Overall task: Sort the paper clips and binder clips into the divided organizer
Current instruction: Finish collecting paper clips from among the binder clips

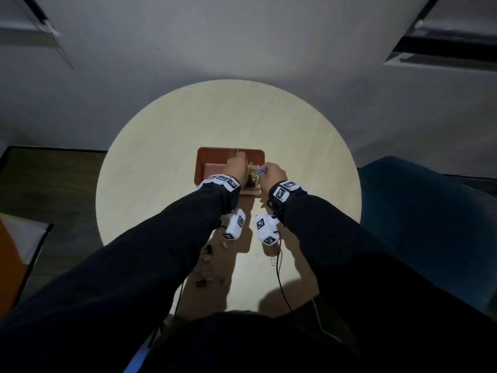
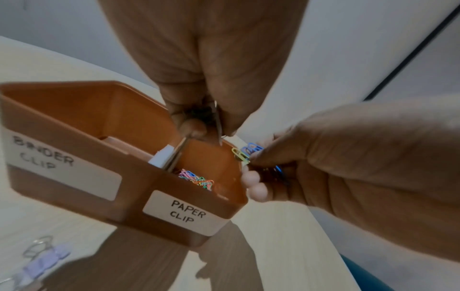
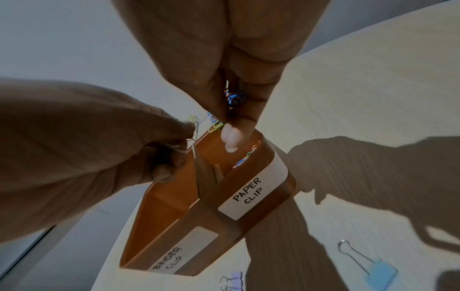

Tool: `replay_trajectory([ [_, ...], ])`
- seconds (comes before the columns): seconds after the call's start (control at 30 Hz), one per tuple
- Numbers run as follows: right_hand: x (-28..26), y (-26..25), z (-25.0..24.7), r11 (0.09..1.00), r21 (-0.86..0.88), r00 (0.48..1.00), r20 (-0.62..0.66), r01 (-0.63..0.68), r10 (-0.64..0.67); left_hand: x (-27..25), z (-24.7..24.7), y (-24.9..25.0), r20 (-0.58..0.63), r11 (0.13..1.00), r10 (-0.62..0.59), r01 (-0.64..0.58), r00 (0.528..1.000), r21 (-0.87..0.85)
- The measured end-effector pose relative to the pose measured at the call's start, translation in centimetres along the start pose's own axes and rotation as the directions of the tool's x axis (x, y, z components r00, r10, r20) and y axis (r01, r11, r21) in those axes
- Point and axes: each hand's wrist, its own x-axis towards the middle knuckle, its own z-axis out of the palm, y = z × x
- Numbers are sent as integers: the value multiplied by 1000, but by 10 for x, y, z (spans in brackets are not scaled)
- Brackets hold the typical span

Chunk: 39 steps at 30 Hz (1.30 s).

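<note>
The brown divided organizer (image 1: 201, 168) stands mid-table, labelled BINDER CLIP (image 2: 44, 157) on its left part and PAPER CLIP (image 2: 187, 213) on its right. Coloured paper clips (image 2: 196, 179) lie in the right compartment. My left hand (image 1: 236, 168) hovers over the divider and pinches a thin silver wire clip (image 2: 217, 122). My right hand (image 1: 271, 173) is at the organizer's right rim, gripping a bunch of coloured paper clips (image 2: 247, 152) whose yellow and blue ends stick out past the fingertips (image 3: 229, 137). What lies in the binder clip compartment is mostly hidden.
Loose binder clips lie on the round table (image 1: 161, 157) near me: dark ones (image 1: 207, 265) on the left, pale ones (image 1: 265, 259) on the right, among them a blue one (image 3: 381, 273) and a purple one (image 3: 235, 279). A blue chair (image 1: 430, 224) stands at the right.
</note>
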Motion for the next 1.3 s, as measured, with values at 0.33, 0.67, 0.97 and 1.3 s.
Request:
replay_trajectory([
  [0.33, 27, -3, 4, 999, -41, 999, 33, -1, 2, 22, 4, -5, 88, 999, -31, 27, 996, 42],
  [0.67, -1, -9, 20, 969, -66, 971, 35, 237, -235, -17, -12, -54, -50, 989, 94, -99, 994, -110],
  [0.97, -63, -11, 86, 896, -175, 904, 218, 408, -369, -81, -17, -152, -77, 1000, 9, -9, 997, -7],
  [1.3, -97, -1, 157, 806, -371, 851, 443, 462, -283, -118, 13, -224, 181, 979, -70, 32, 981, 203],
])
